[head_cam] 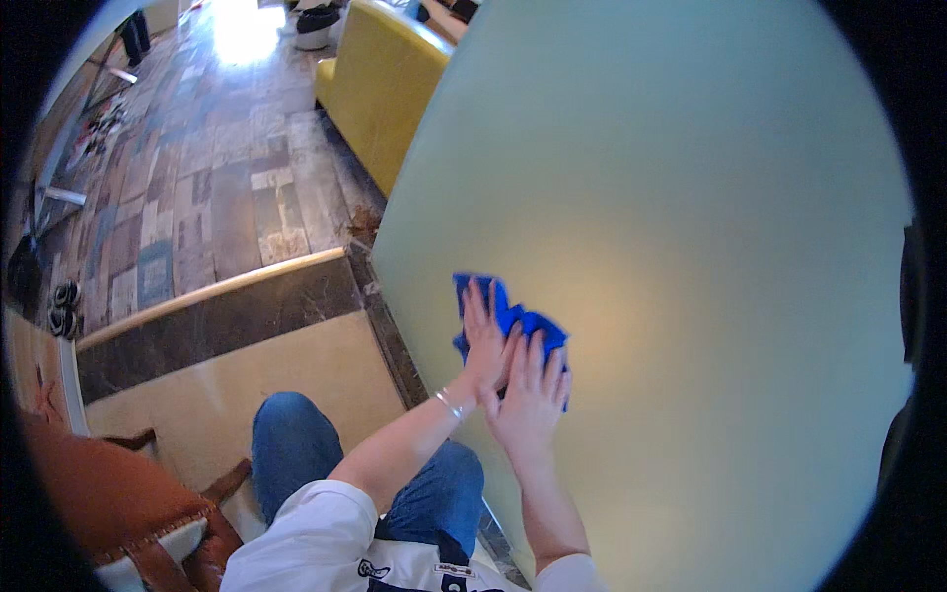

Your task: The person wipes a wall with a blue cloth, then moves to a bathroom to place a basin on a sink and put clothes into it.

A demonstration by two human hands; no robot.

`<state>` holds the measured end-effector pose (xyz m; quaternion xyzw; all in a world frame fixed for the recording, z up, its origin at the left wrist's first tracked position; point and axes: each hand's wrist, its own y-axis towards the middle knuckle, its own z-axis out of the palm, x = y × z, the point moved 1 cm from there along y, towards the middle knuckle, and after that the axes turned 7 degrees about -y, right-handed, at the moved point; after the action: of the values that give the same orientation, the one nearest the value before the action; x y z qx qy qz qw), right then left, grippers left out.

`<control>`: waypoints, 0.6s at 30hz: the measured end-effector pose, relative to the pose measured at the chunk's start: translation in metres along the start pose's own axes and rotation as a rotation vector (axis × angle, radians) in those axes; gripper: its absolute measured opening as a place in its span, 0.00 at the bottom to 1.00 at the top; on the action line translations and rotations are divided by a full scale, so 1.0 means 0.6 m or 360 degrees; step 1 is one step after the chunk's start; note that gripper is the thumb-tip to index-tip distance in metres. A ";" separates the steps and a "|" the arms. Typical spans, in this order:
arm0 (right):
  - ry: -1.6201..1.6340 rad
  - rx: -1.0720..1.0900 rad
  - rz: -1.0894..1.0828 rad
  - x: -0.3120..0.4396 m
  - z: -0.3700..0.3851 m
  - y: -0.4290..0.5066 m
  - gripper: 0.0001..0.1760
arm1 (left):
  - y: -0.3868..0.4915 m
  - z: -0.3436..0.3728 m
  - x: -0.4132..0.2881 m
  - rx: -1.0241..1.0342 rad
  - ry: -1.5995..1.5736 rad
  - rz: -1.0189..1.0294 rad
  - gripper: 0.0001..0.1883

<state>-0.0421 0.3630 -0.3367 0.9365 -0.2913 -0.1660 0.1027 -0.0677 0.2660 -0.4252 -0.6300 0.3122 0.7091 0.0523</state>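
Observation:
A crumpled blue cloth (510, 314) lies against a large frosted glass panel (666, 222) with a pale green tint. My left hand (486, 355), with a silver bracelet at the wrist, presses the cloth's left part, fingers stretched upward. Just to the right and lower, my right hand (529, 407) is spread flat over the cloth's right part. The two hands touch or overlap near the thumbs. Part of the cloth is hidden beneath them.
Dark stone edging (388, 333) runs along the panel's foot. A step edge (214, 296) borders the patchwork-patterned floor (214, 200). A yellow seat back (388, 89) stands beyond the panel. A brown leather chair (126, 496) is at lower left, and shoes (64, 307) lie farther left.

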 end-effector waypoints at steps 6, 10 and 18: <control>-0.0355 -0.0502 0.0278 -0.036 -0.216 0.113 0.44 | 0.189 -0.043 -0.289 0.0002 0.0258 0.0449 0.42; -0.0711 -0.0768 0.0410 -0.104 -0.378 0.180 0.44 | 0.309 -0.049 -0.468 -0.0016 0.0278 0.0840 0.37; -0.0940 -0.0407 0.0057 -0.115 -0.349 0.140 0.40 | 0.217 -0.020 -0.404 0.0166 0.0282 0.0517 0.36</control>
<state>-0.0609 0.3548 -0.1014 0.8221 -0.3017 -0.4640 0.1335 -0.0695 0.2331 -0.1520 -0.6278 0.4495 0.6328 -0.0580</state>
